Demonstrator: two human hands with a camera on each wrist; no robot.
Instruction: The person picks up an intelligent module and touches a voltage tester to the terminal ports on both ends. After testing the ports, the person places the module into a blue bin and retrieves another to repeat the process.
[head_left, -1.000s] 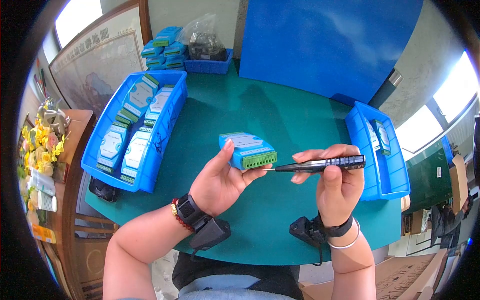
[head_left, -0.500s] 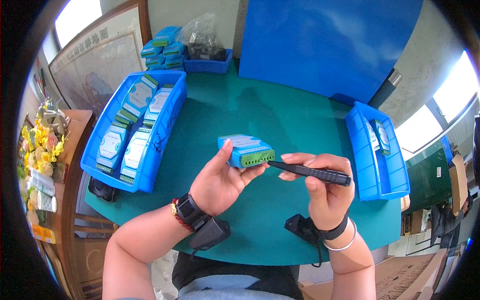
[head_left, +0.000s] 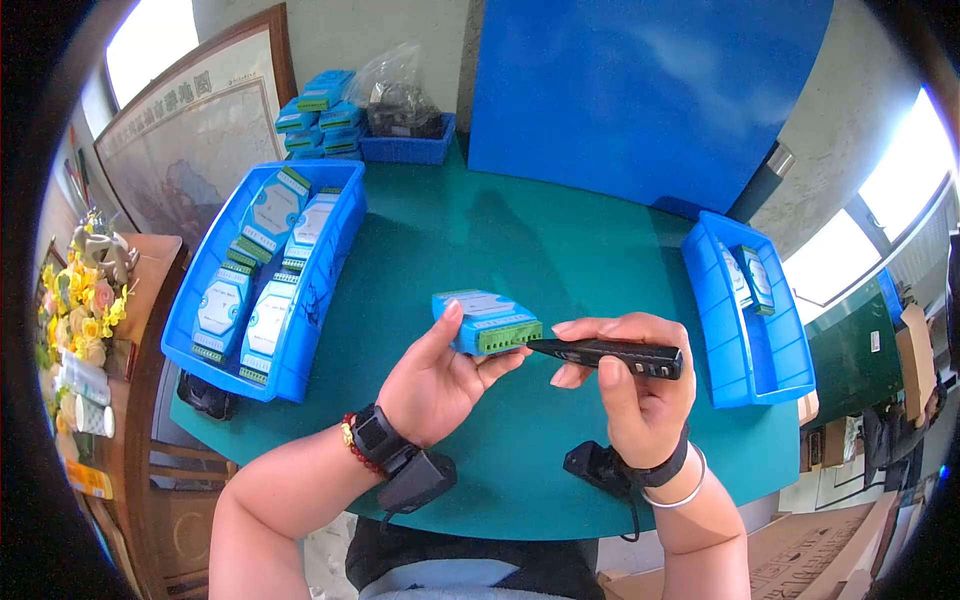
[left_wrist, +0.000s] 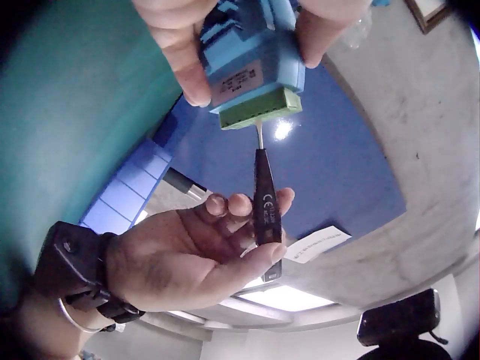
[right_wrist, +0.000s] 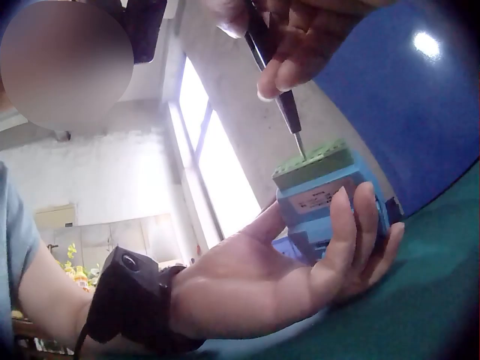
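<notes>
Module (head_left: pixel 475 306) up off the table (head_left: pixel 600 260), right between the two hands, its green strip (head_left: pixel 511 336) turned toward the person's right side! The left hand (head_left: pixel 430 390) has it by the body: thumb on one side, fingers bent round the other and underneath, parted by just the case's width. That grip looks chosen to brace the case while leaving the strip's face bare for the tool.

And here's the right hand (head_left: pixel 650 400), pinching the screwdriver (head_left: pixel 610 352) by its black handle. Thumb on one side, fingertips on the other, closed down to the slim grip; a light pinch, I'd judge, good for steering and twisting. The metal shaft (right_wrist: pixel 298 142) meets the strip, tip at one of its openings, though which one I can't tell.

Out wide, the left bin (head_left: pixel 325 285) carries more modules lying label up, the right bin (head_left: pixel 712 320) a couple leaning near its far end. One bin on each side, probably to keep both within reach and leave elbow room. At the back, a stack (head_left: pixel 322 115) sits beside a small tray (head_left: pixel 405 150).
</notes>
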